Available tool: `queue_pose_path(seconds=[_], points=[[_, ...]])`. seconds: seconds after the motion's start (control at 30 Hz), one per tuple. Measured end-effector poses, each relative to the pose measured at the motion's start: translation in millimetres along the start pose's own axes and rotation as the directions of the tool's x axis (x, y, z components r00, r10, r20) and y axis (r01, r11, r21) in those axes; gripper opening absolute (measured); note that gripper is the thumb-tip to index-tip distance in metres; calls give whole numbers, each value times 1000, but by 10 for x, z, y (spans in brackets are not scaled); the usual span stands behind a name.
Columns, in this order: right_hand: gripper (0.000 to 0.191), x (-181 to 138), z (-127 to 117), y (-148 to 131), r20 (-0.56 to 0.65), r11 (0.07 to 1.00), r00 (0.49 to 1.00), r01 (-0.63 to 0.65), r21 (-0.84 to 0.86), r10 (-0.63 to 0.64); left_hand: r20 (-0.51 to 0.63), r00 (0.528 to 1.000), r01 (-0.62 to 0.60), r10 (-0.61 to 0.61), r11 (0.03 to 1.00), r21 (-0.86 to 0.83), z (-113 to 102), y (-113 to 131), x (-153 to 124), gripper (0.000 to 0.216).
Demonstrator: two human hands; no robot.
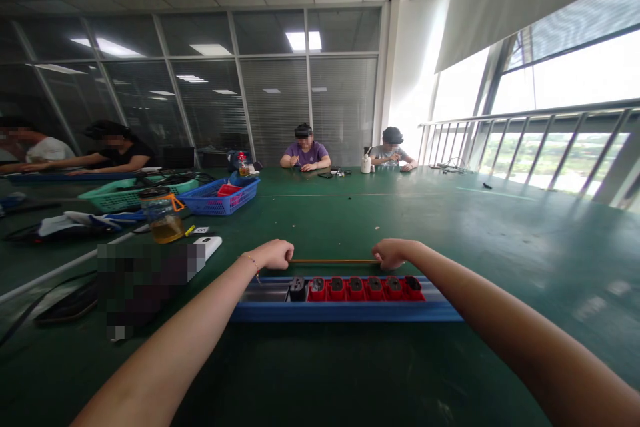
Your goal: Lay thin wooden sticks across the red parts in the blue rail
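Forearms reach out over the green surface (500,233) to a thin rod (333,261), pinched at one end by the left hand (270,254) and at the other by the right hand (393,253). It spans between them, level, just behind the blue tray (340,311) of red parts (356,287) (one dark). Judgement: keep both ends at equal height and lower squarely.

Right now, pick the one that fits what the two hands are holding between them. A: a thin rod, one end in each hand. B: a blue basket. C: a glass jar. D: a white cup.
A: the left hand and the right hand each pinch an end of a thin rod stretched level just behind the blue tray of red parts.
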State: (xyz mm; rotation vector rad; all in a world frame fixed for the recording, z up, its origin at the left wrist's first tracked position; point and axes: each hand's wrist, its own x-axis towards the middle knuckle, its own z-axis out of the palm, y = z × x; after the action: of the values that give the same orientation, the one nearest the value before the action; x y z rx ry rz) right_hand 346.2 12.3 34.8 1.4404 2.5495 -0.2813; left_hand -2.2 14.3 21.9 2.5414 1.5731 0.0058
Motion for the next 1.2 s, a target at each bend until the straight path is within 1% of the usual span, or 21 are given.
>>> queue_pose_path(seconds=[0.07,0.1,0.17,0.2,0.27,0.3,0.33,0.43,0.5,0.57,0.7,0.77,0.83,0.93,1.03,1.2], points=[[19,-93,-23,38,-36,992,999,36,125,-32,-20,1000,0,-1,999,-52,-59,-23,-70,17],[19,-149,-47,51,-64,981,997,60,185,-48,-56,998,-1,-5,996,-95,-100,-28,-113,17],[22,-268,-119,59,-137,952,988,109,284,-72,-173,985,-14,-22,979,-206,-199,-3,-203,16],[25,-326,-163,53,-177,940,981,131,316,-78,-242,970,-32,-33,965,-261,-255,29,-248,17],[29,-436,-256,24,-252,909,964,174,379,-79,-342,939,-80,-45,936,-343,-365,134,-332,20],[31,-488,-300,3,-286,887,956,192,419,-72,-371,928,-101,-45,925,-365,-417,201,-372,20],[31,-539,-339,-22,-313,861,948,208,464,-61,-377,925,-114,-40,919,-378,-465,271,-412,22],[36,-707,-416,-106,-340,782,940,229,580,-23,-334,942,-116,-36,898,-424,-572,462,-541,26],[39,-825,-416,-159,-334,763,942,232,603,-22,-298,954,-126,-19,879,-460,-604,548,-633,32],[40,-928,-360,-203,-347,760,938,238,605,-17,-272,962,-122,-12,874,-471,-601,603,-718,38],[43,-1042,-125,-246,-353,779,935,203,594,26,-228,971,-44,-67,893,-448,-507,676,-827,43],[43,-1068,-13,-247,-352,768,934,189,613,51,-193,978,-19,-81,884,-467,-446,711,-851,44],[43,-1091,58,-238,-354,748,931,173,641,88,-176,981,-12,-86,871,-491,-392,744,-864,43],[44,-1121,95,-220,-338,736,934,145,662,120,-181,979,-14,-91,860,-510,-326,776,-879,43],[44,-1126,116,-213,-342,753,930,130,645,133,-173,981,-15,-92,845,-534,-271,780,-897,41],[41,-1090,191,-236,-413,872,896,64,486,165,-150,982,14,-113,840,-543,-196,752,-909,40]])
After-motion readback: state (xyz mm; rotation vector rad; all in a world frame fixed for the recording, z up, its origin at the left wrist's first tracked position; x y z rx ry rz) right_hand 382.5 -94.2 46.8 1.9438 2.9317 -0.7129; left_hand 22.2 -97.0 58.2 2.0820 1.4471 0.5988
